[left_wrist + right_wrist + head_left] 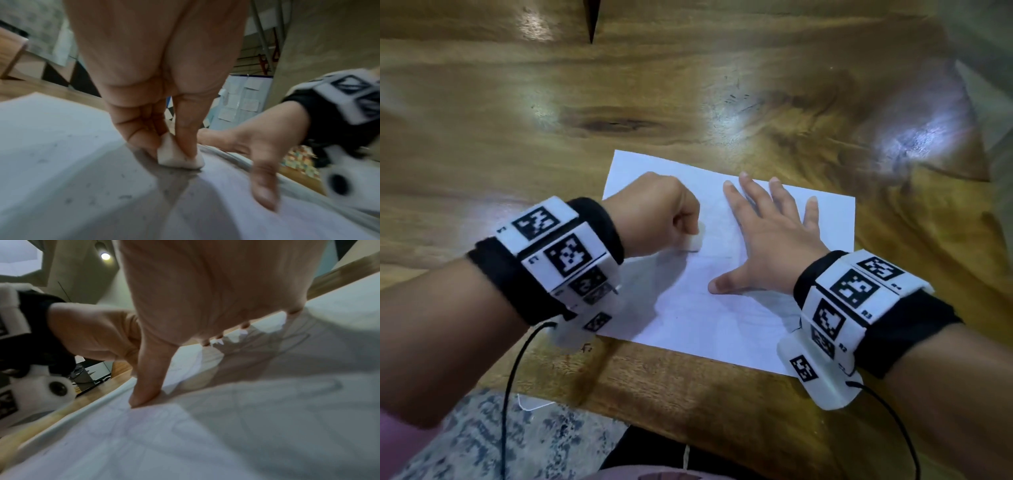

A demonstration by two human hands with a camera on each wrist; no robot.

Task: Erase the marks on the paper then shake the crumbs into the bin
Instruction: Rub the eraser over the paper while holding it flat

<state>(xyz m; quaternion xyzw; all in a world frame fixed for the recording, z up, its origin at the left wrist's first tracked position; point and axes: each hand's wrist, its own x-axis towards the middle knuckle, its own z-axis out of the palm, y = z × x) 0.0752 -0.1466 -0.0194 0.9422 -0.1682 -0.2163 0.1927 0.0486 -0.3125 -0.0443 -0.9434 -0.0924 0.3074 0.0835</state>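
A white sheet of paper lies on the wooden table near its front edge, with faint pencil lines on it. My left hand pinches a small white eraser between thumb and fingers and presses it onto the paper's left half. Small dark crumbs speckle the sheet near the eraser. My right hand lies flat on the paper with fingers spread, its thumb pressing the sheet down. No bin shows in any view.
The table's front edge runs just below the paper, with a patterned floor beneath it. A dark crack splits the wood at the far side. Cables hang from both wrist cameras.
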